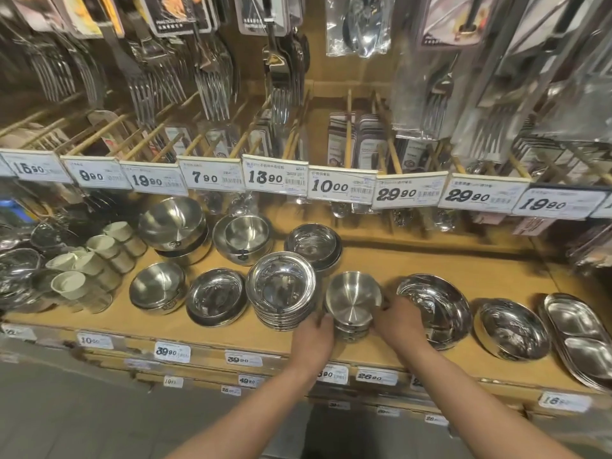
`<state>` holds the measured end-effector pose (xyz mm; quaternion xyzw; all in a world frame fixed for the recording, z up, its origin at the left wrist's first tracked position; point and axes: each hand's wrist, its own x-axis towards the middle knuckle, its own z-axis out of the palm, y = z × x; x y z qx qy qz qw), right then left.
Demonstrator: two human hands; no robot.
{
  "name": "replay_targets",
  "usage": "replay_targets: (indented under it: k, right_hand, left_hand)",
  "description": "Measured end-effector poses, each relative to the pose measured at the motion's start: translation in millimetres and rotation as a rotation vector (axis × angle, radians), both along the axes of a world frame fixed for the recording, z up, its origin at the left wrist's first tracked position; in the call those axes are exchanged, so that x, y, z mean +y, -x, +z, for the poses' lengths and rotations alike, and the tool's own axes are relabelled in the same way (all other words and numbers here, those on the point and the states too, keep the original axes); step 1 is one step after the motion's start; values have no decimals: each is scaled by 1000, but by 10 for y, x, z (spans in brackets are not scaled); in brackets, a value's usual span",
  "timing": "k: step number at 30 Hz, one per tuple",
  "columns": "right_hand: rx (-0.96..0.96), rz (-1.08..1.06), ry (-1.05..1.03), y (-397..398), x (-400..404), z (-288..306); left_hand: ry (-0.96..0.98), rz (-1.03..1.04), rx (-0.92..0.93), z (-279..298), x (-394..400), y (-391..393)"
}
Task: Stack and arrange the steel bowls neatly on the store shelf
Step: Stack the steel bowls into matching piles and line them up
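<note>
- A small bowl stack (353, 308) at the shelf (463, 263) front is gripped from both sides, left hand (314, 336) and right hand (399, 321) curled round it.
- A tall stack (281, 289) just beside could be knocked and toppled if the left hand is swung wide.
- The nested bowls could be skewed by uneven pressure.

brushed steel bowl (352, 298), mirror-glossy steel bowls (280, 283), matt wooden shelf (430, 263)

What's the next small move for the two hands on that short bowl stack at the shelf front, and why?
Probably nudge the small bowl stack slightly back, into line with the taller stack beside it. The left hand and right hand hold it from both sides, and it sits nearer the shelf edge than that neighbour.
</note>
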<state>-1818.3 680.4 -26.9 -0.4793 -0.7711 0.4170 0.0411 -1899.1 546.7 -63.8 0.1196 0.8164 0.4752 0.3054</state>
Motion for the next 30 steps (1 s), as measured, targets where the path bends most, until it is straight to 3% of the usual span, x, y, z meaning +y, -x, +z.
replay_targets:
  k: [4,17,24,30]
  right_hand:
    - [-85,47,-51,10,22,-44]
    - [45,-9,3,-7,-62,-74]
    - [-5,59,52,-185,-96,-32]
    - [19,177,76,-274,-289,167]
  left_hand:
    - [-21,12,-42,66,16,17]
    - [-62,4,-106,54,24,91]
    - [0,-28,-135,69,-302,154]
    - [16,217,-205,122,-823,263]
